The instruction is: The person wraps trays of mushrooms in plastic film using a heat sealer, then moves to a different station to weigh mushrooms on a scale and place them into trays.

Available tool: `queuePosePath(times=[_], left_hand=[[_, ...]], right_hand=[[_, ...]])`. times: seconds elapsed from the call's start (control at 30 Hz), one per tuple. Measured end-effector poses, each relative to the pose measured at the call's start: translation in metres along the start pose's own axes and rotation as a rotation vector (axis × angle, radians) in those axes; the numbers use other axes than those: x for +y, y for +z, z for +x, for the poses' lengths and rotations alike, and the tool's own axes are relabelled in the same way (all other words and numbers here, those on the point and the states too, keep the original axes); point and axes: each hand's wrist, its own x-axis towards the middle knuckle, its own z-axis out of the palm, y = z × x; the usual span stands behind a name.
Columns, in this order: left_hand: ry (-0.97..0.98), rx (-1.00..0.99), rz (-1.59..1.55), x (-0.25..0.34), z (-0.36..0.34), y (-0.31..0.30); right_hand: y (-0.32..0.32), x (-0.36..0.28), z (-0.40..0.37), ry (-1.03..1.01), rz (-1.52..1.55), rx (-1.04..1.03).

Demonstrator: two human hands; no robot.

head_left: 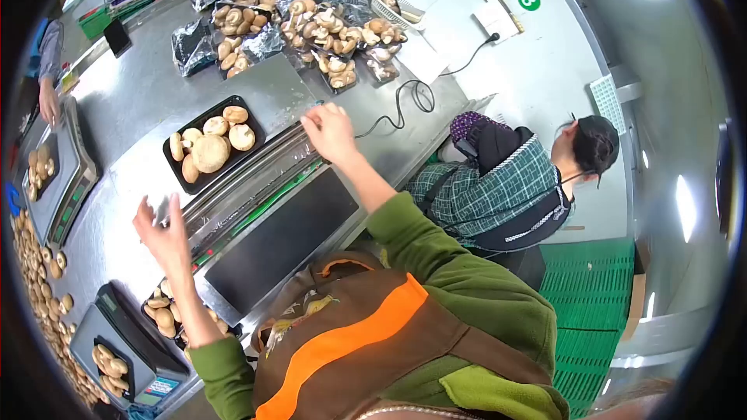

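My left hand (165,239) is raised at the near-left end of the wrapping machine (284,245), thumb and fingers apart. At the machine's far-right end is my right hand (330,134), its fingers curled in by the rollers; whatever they pinch is too small to make out. Clear plastic film (226,222) glints along the rollers between the two hands. Just beyond the rollers, a black tray (184,173) of mushrooms (210,153) lies unwrapped on the steel table (132,140).
Several mushroom trays, some wrapped, crowd the back (311,27). Scales (74,163) with trays stand left, loose mushrooms (39,272) beside them. Another person's hand (48,105) is near the far scale. A co-worker in a checked top (475,194) sits right. A black cable (401,105) crosses the table.
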Motion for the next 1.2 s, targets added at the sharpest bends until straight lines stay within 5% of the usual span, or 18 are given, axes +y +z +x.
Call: queuePosePath(times=[0.07, 0.17, 0.3, 0.33, 0.4, 0.5, 0.57, 0.6, 0.67, 0.7, 0.73, 0.8, 0.9, 0.97, 1.07, 1.13, 1.2], left_hand=[[0.002, -0.033, 0.252, -0.008, -0.02, -0.031], [0.089, -0.08, 0.535, -0.006, -0.042, -0.012], [0.176, -0.102, 0.559, -0.013, -0.032, -0.001], [0.003, -0.21, 0.305, -0.016, -0.027, 0.0], [-0.436, -0.447, -0.392, -0.015, -0.021, -0.005], [-0.956, -0.819, -1.391, -0.008, -0.023, -0.028], [-0.709, -0.752, -1.586, 0.007, -0.014, -0.041], [-0.635, -0.606, -1.714, 0.022, -0.001, -0.05], [-0.089, -0.652, -1.746, 0.043, 0.038, -0.059], [-0.131, -0.347, -1.689, 0.05, 0.05, -0.058], [0.164, -0.476, -1.512, 0.058, 0.075, -0.05], [0.277, -0.264, -0.956, 0.065, 0.108, -0.014], [0.219, -0.3, -0.228, 0.018, 0.134, 0.048], [0.166, -0.454, -0.004, -0.004, 0.125, 0.067], [0.275, -0.337, -0.039, -0.013, 0.108, 0.077], [0.08, -0.413, -0.297, 0.003, 0.093, 0.064], [0.078, -0.429, -0.311, 0.021, 0.088, 0.05]], right_hand=[[-0.013, 0.0, -0.019, 0.043, -0.433, -0.195], [-0.01, -0.016, -0.023, -0.146, -0.551, -0.189], [0.026, -0.018, -0.019, -0.054, -0.238, -0.287], [0.024, -0.017, -0.02, -0.075, -0.242, -0.291], [0.01, -0.013, -0.016, 0.466, 0.742, -0.531], [0.001, -0.011, -0.026, 1.165, 1.61, -0.988], [-0.011, -0.03, -0.009, 0.848, 1.708, -1.086], [-0.027, -0.062, 0.006, 0.715, 1.681, -0.762], [-0.04, -0.087, 0.049, 0.417, 2.011, -0.953], [-0.039, -0.104, 0.066, 0.293, 1.996, -0.886], [-0.029, -0.114, 0.086, 0.205, 1.898, -0.748], [0.007, -0.139, 0.115, 0.028, 1.469, -0.509], [0.091, -0.08, 0.154, 0.0, 1.0, -0.571], [0.122, -0.053, 0.147, 0.189, 0.851, -0.7], [0.114, -0.05, 0.145, 0.248, 0.755, -0.684], [0.107, -0.051, 0.137, -0.009, 0.496, -0.655], [0.09, -0.065, 0.137, -0.06, 0.342, -0.654]])
